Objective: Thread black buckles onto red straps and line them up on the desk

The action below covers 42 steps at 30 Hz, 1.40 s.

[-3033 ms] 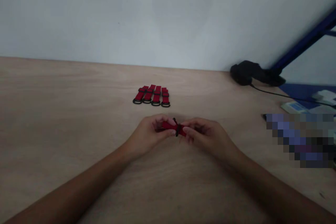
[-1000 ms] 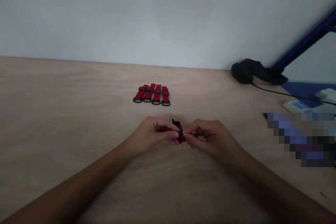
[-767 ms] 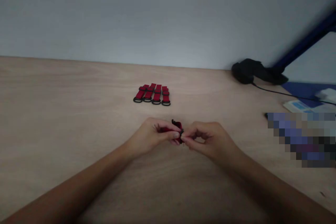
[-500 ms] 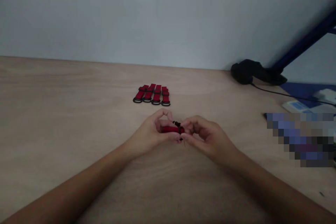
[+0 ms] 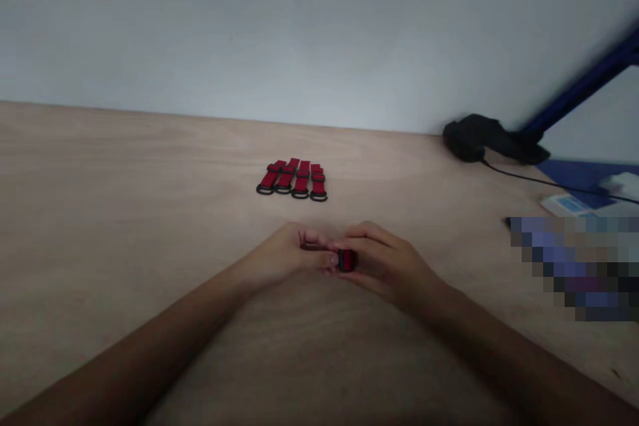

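Observation:
Between my hands is a short red strap [image 5: 347, 260] with a black buckle on it, held above the wooden table. My right hand [image 5: 382, 258] grips it, thumb below and fingers above. My left hand [image 5: 294, 254] pinches at its left side, the thumb tip touching the black buckle. Much of the strap is hidden behind the fingers. Beyond my hands, several red straps [image 5: 301, 181] lie side by side on the table, each with a black slider and a black ring at its near end.
The wooden table [image 5: 150, 173] runs back to a pale wall [image 5: 249, 33]. At the back right rests a black object with a cable [image 5: 492, 140]. A blurred-out rectangular item [image 5: 574, 266] lies on the right, near a small white and blue object [image 5: 566, 205].
The strap has been turned so that its red face and buckle point towards me, mostly inside my right hand. My left fingers have drawn together at the buckle.

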Each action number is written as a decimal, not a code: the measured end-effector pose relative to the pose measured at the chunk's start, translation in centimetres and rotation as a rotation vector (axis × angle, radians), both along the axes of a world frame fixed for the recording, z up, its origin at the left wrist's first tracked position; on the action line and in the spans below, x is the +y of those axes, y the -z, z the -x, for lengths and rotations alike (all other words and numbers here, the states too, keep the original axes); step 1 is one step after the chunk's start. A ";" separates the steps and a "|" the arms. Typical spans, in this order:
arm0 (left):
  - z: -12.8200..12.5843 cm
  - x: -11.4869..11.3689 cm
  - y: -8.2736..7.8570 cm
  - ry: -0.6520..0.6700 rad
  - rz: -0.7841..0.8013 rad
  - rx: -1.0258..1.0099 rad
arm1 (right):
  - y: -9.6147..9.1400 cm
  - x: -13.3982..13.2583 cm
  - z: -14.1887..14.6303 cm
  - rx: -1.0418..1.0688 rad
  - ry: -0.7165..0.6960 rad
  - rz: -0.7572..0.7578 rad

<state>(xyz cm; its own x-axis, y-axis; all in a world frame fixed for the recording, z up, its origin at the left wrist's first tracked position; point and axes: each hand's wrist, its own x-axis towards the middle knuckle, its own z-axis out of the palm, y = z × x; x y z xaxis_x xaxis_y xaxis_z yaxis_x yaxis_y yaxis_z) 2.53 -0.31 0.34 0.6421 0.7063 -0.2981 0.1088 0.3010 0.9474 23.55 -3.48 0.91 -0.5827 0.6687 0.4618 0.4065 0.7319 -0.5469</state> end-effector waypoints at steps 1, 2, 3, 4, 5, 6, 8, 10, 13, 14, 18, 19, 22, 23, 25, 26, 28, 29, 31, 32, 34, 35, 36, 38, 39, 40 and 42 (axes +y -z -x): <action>0.0 0.0 0.0 0.016 -0.026 -0.002 | 0.0 0.0 0.1 0.004 -0.003 0.002; -0.1 0.0 0.0 0.028 -0.050 0.001 | 0.0 0.0 0.1 0.006 -0.007 0.010; -0.1 -0.1 0.0 0.043 -0.063 0.009 | 0.1 -0.1 0.2 0.007 -0.012 0.022; -0.2 -0.2 -0.1 0.060 -0.066 0.017 | 0.1 -0.1 0.3 0.006 -0.016 0.034; -0.2 -0.3 -0.3 0.081 -0.064 0.022 | 0.2 -0.1 0.3 0.003 -0.019 0.046; -0.3 -0.3 -0.4 0.096 -0.067 0.022 | 0.2 -0.1 0.4 0.002 -0.020 0.055; -0.3 -0.4 -0.6 0.109 -0.085 0.009 | 0.1 -0.2 0.5 0.011 -0.019 0.054; -0.3 -0.4 -0.6 0.079 -0.094 -0.026 | -0.2 -0.2 0.5 0.033 -0.004 0.039; 0.0 -0.2 -0.4 0.009 -0.073 -0.078 | -0.7 -0.3 0.5 0.049 0.040 0.042; 0.0 -0.2 -0.4 -0.013 -0.070 -0.090 | -0.8 -0.2 0.5 0.050 0.050 0.046; 0.1 -0.2 -0.7 -0.065 -0.092 -0.077 | -0.8 -0.1 0.4 0.029 0.057 0.056; 0.1 -0.2 -0.9 -0.071 -0.113 -0.051 | -0.7 0.0 0.3 0.008 0.063 0.060; 0.0 -0.3 -1.4 -0.105 -0.210 0.032 | -0.6 0.2 0.1 -0.078 0.088 0.080; -0.1 -0.3 -1.4 -0.117 -0.228 0.049 | -0.6 0.3 0.0 -0.107 0.098 0.085; -0.1 -0.3 -1.2 -0.140 -0.231 0.066 | -0.6 0.4 -0.1 -0.157 0.121 0.101; -0.1 -0.2 -1.0 -0.143 -0.215 0.068 | -0.6 0.4 -0.1 -0.179 0.132 0.108; -0.1 -0.1 -0.5 -0.133 -0.177 0.060 | -0.4 0.4 -0.2 -0.210 0.148 0.119; -0.1 -0.1 -0.3 -0.125 -0.168 0.058 | -0.2 0.4 -0.2 -0.221 0.146 0.125; -0.1 -0.1 -0.1 -0.103 -0.167 0.081 | 0.1 0.5 -0.3 -0.246 0.130 0.133; -0.1 -0.1 -0.1 -0.092 -0.174 0.109 | 0.2 0.5 -0.4 -0.265 0.122 0.136; -0.1 -0.3 -0.1 -0.083 -0.209 0.194 | 0.4 0.8 -0.6 -0.316 0.108 0.139; -0.2 -0.4 -0.2 -0.087 -0.239 0.241 | 0.5 0.9 -0.6 -0.348 0.100 0.143; -0.2 -0.5 -0.2 -0.094 -0.276 0.284 | 0.5 1.0 -0.7 -0.378 0.090 0.148; -0.4 -0.7 -0.3 -0.117 -0.357 0.348 | 0.4 1.2 -0.7 -0.423 0.057 0.161; -0.4 -0.8 -0.4 -0.126 -0.389 0.373 | 0.3 1.3 -0.7 -0.447 0.047 0.163; -0.5 -0.9 -0.4 -0.131 -0.413 0.398 | 0.3 1.3 -0.7 -0.479 0.047 0.157; -0.4 -0.8 -0.6 -0.124 -0.450 0.451 | 0.3 1.3 -0.8 -0.561 0.086 0.122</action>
<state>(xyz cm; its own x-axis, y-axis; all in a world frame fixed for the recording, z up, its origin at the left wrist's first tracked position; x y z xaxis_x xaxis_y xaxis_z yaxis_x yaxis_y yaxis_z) 2.90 -1.15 0.91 0.4284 0.8861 -0.1769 0.5158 -0.0791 0.8530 24.30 -2.20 0.65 -0.6572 0.7536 0.0140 0.7140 0.6283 -0.3089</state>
